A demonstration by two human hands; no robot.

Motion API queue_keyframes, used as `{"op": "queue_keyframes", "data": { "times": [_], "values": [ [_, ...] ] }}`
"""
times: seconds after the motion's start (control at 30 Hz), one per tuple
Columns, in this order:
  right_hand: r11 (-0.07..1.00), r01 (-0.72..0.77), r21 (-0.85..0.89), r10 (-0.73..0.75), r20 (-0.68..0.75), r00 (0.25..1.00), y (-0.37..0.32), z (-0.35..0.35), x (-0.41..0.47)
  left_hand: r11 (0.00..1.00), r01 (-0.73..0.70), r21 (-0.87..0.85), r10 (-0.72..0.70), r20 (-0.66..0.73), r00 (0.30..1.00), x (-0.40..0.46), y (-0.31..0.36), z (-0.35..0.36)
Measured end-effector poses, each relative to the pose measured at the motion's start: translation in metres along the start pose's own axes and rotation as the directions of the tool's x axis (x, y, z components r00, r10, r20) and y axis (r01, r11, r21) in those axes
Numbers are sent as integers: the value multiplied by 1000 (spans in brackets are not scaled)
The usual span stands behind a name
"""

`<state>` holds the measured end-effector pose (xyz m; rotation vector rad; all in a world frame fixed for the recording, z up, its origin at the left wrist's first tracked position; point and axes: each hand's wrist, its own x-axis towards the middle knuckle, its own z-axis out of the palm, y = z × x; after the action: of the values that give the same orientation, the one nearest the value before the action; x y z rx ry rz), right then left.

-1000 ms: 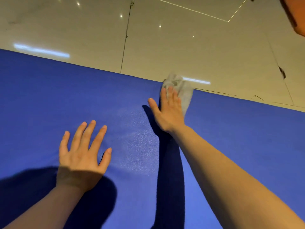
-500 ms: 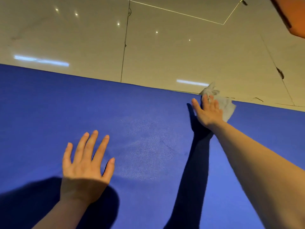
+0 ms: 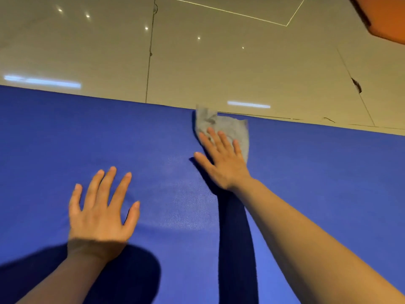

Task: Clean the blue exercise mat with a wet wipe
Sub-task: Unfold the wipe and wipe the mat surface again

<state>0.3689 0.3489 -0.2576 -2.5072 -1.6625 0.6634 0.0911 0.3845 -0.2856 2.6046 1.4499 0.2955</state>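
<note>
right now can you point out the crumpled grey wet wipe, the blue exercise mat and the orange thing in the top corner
crumpled grey wet wipe [image 3: 221, 126], head view, on its bare upper part beyond the fingertips
blue exercise mat [image 3: 328, 183], head view, on bare surface right of the forearm
orange thing [image 3: 388, 18], head view, on its visible face at the top right corner

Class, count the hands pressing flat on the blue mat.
2: the left hand flat on the bare exercise mat, and the right hand pressing the wet wipe near its far edge.
</note>
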Motion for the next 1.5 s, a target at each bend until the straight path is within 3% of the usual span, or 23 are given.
{"op": "queue_keyframes", "data": {
  "times": [0.1,0.2,0.23,0.3,0.4,0.5,0.6,0.77,0.83,0.9,1.03,1.13,1.2,1.27,1.33,1.5],
  "values": [
    [919,-384,86,391,-78,917,54,-5,-34,1000,-2,29,0,61,998,1,2,-3],
    [775,-592,221,615,-44,787,53,3,-56,999,-11,42,5,133,991,2,-1,-5],
    [758,-600,255,625,-22,780,38,7,-55,999,-9,50,1,157,988,2,-2,-6],
    [827,-516,221,525,23,851,-4,19,-56,1000,9,26,-15,224,975,5,-2,-10],
    [979,-156,134,145,91,985,-72,43,-83,996,81,-47,-56,385,921,14,-7,-16],
    [999,19,27,-23,153,988,-71,44,-103,999,-10,-45,28,417,908,12,-14,-30],
    [986,-167,26,161,148,976,-19,27,-113,993,-107,-46,117,399,909,-6,-30,-44],
    [780,-603,167,584,152,797,58,17,-170,986,-155,-55,164,297,941,-56,-38,-69],
    [698,-676,238,649,190,737,57,19,-186,975,-217,-52,221,344,913,-87,-33,-73],
    [711,-670,212,640,199,742,36,27,-192,958,-282,-53,278,414,867,-124,-28,-72],
    [947,-320,-4,314,212,926,-28,55,-201,919,-395,14,321,556,766,-170,-17,-72],
    [997,-29,-77,49,269,962,-55,71,-224,869,-495,17,386,604,698,-188,-10,-73],
    [991,60,-122,-24,275,961,-47,75,-242,845,-535,4,422,610,671,-200,-7,-71],
    [994,-8,-111,36,255,966,-23,73,-258,858,-514,1,381,669,638,-208,-5,-71],
    [979,-187,-74,200,235,951,7,70,-276,849,-528,20,357,714,602,-207,-2,-74],
    [813,-582,24,565,216,797,50,69,-323,807,-569,161,200,831,519,-197,16,-89]
  ]
}}
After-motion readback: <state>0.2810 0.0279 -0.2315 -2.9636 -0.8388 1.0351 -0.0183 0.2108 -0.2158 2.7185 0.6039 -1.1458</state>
